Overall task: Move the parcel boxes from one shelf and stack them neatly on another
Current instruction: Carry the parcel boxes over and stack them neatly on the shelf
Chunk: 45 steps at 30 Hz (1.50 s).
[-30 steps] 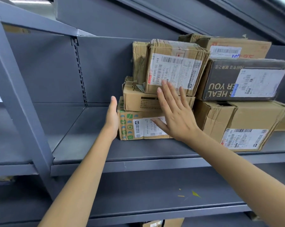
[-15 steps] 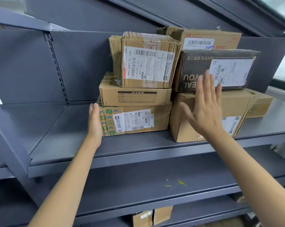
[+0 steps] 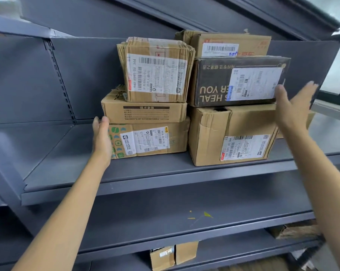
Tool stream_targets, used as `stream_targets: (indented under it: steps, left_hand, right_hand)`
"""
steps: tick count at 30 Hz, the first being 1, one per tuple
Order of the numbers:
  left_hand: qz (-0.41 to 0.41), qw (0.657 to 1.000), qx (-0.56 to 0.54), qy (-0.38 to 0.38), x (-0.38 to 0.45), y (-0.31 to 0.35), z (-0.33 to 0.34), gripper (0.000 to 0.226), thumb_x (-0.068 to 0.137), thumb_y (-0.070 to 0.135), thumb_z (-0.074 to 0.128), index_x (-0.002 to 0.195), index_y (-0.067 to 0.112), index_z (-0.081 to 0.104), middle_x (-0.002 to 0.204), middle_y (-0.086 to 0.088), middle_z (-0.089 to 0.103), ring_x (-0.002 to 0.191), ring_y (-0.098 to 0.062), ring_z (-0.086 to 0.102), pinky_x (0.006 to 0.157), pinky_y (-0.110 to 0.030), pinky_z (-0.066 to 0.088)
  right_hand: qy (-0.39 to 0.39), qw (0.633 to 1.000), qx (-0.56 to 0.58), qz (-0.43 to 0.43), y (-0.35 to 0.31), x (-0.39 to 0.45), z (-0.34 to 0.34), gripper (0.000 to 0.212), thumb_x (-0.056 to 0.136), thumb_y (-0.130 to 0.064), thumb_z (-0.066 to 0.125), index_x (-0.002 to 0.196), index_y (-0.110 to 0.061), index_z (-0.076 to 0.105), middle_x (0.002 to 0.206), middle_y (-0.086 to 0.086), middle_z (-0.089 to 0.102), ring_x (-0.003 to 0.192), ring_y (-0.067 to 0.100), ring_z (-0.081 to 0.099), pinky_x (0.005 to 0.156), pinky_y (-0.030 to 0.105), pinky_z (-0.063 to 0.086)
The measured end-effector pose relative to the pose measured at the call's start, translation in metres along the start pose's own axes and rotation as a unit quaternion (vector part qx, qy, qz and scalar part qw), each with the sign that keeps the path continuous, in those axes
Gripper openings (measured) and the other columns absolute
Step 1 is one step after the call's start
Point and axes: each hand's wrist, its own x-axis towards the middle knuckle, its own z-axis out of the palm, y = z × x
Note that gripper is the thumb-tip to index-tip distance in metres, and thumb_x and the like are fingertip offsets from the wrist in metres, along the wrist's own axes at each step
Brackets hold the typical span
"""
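Observation:
Two stacks of parcel boxes stand on a grey metal shelf [image 3: 145,173]. The left stack has a green-patterned box [image 3: 165,139] at the bottom, a flat brown box [image 3: 145,113] on it, and a taped labelled box [image 3: 157,71] on top. The right stack has a large brown box [image 3: 214,133], a black box [image 3: 214,83] and a brown box [image 3: 233,44] behind it. My left hand [image 3: 101,139] lies flat against the left end of the green-patterned box. My right hand [image 3: 292,106] is open at the right end of the black box, fingers spread.
Below is another grey shelf [image 3: 165,216] with small yellow scraps [image 3: 204,215] on it. Lower still stand two small brown boxes [image 3: 173,255] and a crumpled box [image 3: 294,230] at the right. A slanted grey upright [image 3: 5,167] stands at the left.
My right hand moved from the front of the left stack rightward to the right end of the black box. The left hand stayed on the bottom box's left end. The view shifted right.

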Motion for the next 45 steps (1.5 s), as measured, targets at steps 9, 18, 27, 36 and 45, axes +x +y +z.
stream_targets:
  steps: [9,18,27,36,45]
  left_hand:
    - [0.013,0.998,0.043,0.041,-0.004,0.006,0.015,0.027,0.1,0.039,0.035,0.122,0.024,0.041,0.093,0.011,0.061,0.082,-0.007,0.061,0.07,-0.028,0.047]
    - [0.071,0.977,0.187,0.075,-0.019,0.019,0.034,0.005,0.094,0.035,0.043,0.089,0.035,0.046,0.134,-0.004,0.04,0.112,-0.012,0.041,0.091,-0.029,0.034]
    - [0.054,0.965,0.239,0.094,-0.024,0.019,0.04,0.026,0.083,0.053,0.043,0.094,0.029,0.044,0.151,-0.008,0.02,0.135,-0.031,0.027,0.111,-0.051,0.024]
    - [0.036,0.923,0.372,0.088,-0.041,0.035,0.045,0.048,0.098,0.043,0.036,0.135,0.013,0.036,0.157,-0.012,0.011,0.145,-0.031,-0.005,0.114,-0.057,0.002]
    - [0.146,0.908,0.388,0.051,-0.072,0.042,0.098,0.078,0.098,0.045,0.037,0.148,0.014,-0.015,0.154,-0.01,-0.026,0.143,-0.024,-0.021,0.114,-0.049,-0.011]
  right_hand:
    - [-0.136,0.989,0.06,-0.025,0.017,0.019,0.004,0.041,0.095,-0.044,0.039,0.126,-0.02,0.051,0.115,-0.008,0.053,0.105,0.014,0.047,0.086,0.031,0.031]
    - [-0.146,0.981,0.128,-0.024,0.026,0.023,0.003,0.04,0.094,-0.041,0.043,0.128,-0.02,0.052,0.118,-0.01,0.054,0.109,0.012,0.049,0.087,0.028,0.033]
    - [-0.146,0.98,0.129,-0.031,0.031,0.025,0.007,0.044,0.092,-0.039,0.051,0.13,-0.02,0.045,0.118,-0.011,0.05,0.107,0.011,0.046,0.088,0.029,0.032]
    - [-0.185,0.969,0.164,-0.019,0.03,0.028,0.002,0.062,0.088,-0.047,0.052,0.139,-0.016,0.035,0.135,-0.009,0.047,0.122,0.015,0.044,0.101,0.033,0.033]
    - [-0.134,0.962,0.235,0.033,0.047,0.012,0.004,0.077,0.091,-0.043,0.048,0.152,-0.013,0.012,0.157,0.006,0.023,0.142,0.019,0.024,0.114,0.033,0.021]
